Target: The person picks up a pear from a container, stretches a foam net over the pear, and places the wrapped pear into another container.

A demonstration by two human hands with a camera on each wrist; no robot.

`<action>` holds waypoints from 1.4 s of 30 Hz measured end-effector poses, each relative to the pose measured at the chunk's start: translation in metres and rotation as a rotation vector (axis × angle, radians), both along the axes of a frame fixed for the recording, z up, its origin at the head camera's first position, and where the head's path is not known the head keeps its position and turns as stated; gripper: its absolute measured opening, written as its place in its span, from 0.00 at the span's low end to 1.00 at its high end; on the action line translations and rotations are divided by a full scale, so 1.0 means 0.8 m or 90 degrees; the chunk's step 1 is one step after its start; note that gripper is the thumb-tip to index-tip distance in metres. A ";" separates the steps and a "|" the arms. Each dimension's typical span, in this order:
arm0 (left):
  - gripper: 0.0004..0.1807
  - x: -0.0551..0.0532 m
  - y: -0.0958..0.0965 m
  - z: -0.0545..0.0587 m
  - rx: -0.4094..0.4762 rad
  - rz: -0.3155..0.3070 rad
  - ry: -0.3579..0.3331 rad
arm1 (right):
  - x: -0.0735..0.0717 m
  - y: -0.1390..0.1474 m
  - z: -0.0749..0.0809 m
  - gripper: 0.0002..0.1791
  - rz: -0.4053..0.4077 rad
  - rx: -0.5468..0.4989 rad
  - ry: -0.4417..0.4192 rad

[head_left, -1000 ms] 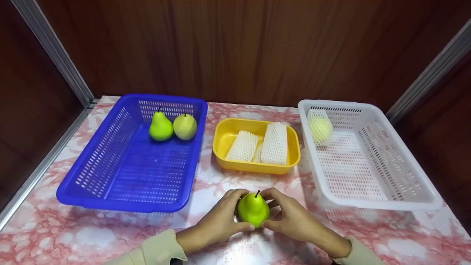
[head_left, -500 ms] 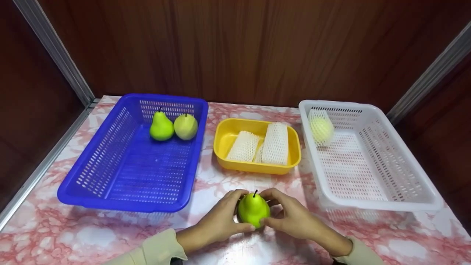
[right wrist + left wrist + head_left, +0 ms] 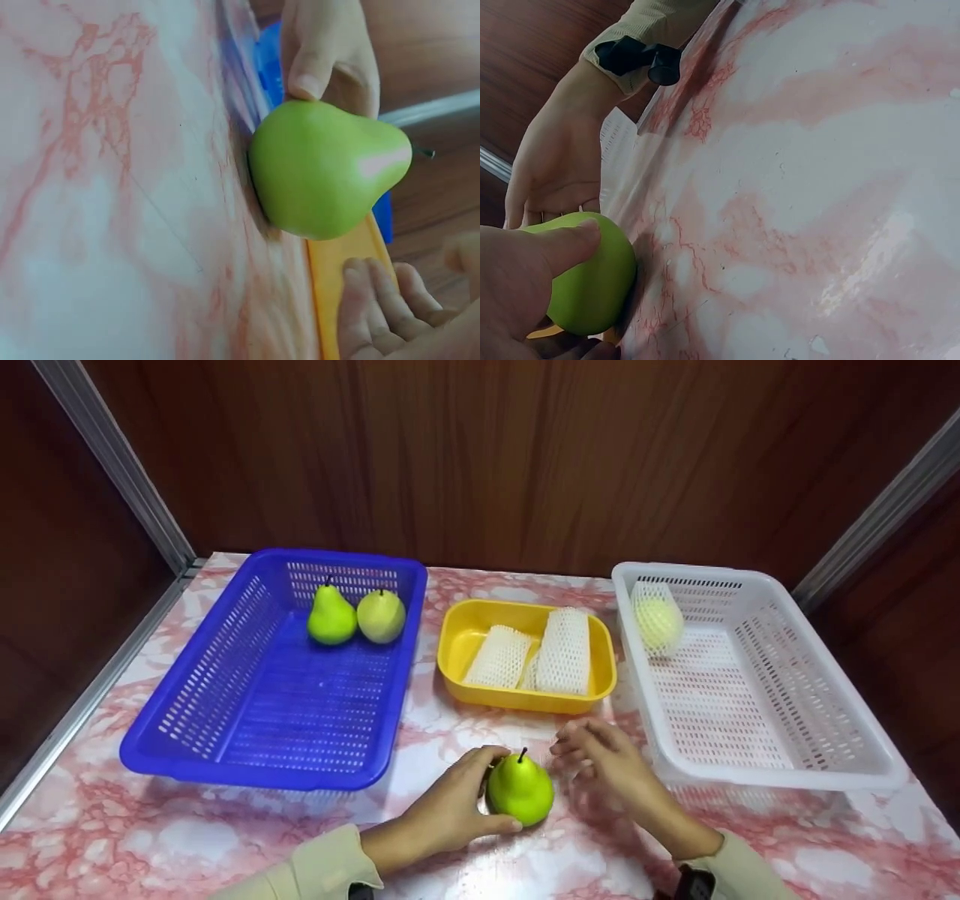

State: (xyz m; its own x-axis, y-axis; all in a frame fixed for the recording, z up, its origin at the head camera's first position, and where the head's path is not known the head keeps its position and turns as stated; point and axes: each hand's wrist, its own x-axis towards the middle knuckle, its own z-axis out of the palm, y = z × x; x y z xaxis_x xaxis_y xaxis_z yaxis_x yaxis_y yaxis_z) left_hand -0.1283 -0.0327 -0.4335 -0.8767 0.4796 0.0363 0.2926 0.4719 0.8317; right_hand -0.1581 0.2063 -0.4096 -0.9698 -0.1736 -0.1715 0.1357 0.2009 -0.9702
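A green pear [image 3: 520, 791] stands upright on the table, stem up. My left hand [image 3: 456, 802] grips it from the left side, its thumb at the front and its fingers partly hidden behind. In the left wrist view the thumb lies across the pear [image 3: 592, 277]. Apart from the pear, to its right, is my right hand [image 3: 609, 761], holding nothing. The right wrist view shows its fingers [image 3: 390, 304] loosely bent and away from the fruit. Beyond both hands, a yellow tub [image 3: 487, 697] holds several white foam nets [image 3: 566, 652].
At the left, a blue basket [image 3: 262, 780] holds a green pear [image 3: 331, 616] and a paler yellow-green fruit [image 3: 381, 617]. On the right stands a white basket [image 3: 780, 776] with a pale fruit in a foam net [image 3: 658, 622]. A wooden panel [image 3: 480, 457] rises behind the table.
My right hand has let go of the pear and moved away from it, to the right and slightly forward. The left hand and the pear have stayed nearly in place.
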 end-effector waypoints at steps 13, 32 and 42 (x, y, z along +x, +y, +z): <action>0.41 0.003 0.001 0.005 -0.003 -0.024 0.020 | -0.027 0.004 -0.011 0.20 -0.199 -0.111 -0.022; 0.42 0.002 0.000 0.005 -0.045 -0.036 0.022 | -0.044 0.005 -0.023 0.18 -0.258 -0.203 -0.073; 0.46 0.001 -0.002 0.009 -0.081 -0.055 0.026 | -0.053 0.007 -0.024 0.17 -0.241 -0.147 -0.058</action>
